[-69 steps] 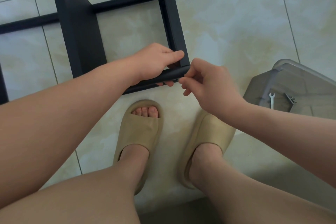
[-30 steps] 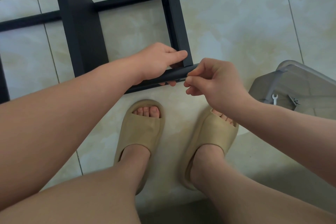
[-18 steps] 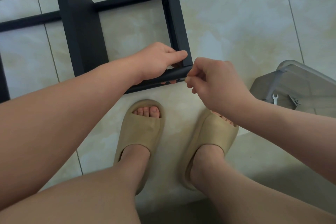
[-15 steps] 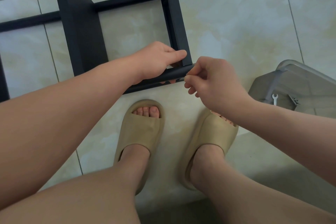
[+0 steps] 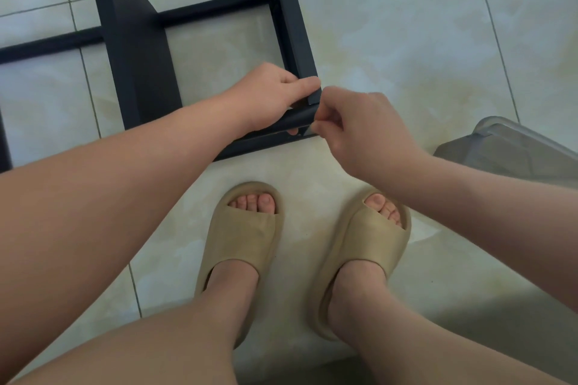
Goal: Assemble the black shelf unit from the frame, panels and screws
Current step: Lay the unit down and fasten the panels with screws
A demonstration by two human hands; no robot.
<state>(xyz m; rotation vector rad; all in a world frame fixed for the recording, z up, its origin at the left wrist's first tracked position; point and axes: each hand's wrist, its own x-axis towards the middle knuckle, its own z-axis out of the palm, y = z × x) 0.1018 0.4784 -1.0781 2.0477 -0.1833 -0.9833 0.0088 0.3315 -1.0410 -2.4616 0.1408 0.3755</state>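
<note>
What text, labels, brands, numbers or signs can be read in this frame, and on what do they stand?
None can be read. The black frame, the tan sandals, the grey bin and the floor tiles show no lettering or marks.

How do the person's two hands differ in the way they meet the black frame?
The left hand wraps around the crossbar of the black frame; the right hand only pinches with its fingertips at that bar's end. The left hand lies over the frame, the right hand beyond its corner, above bare floor. What the right hand pinches is hidden. Both meet at the same corner.
</note>
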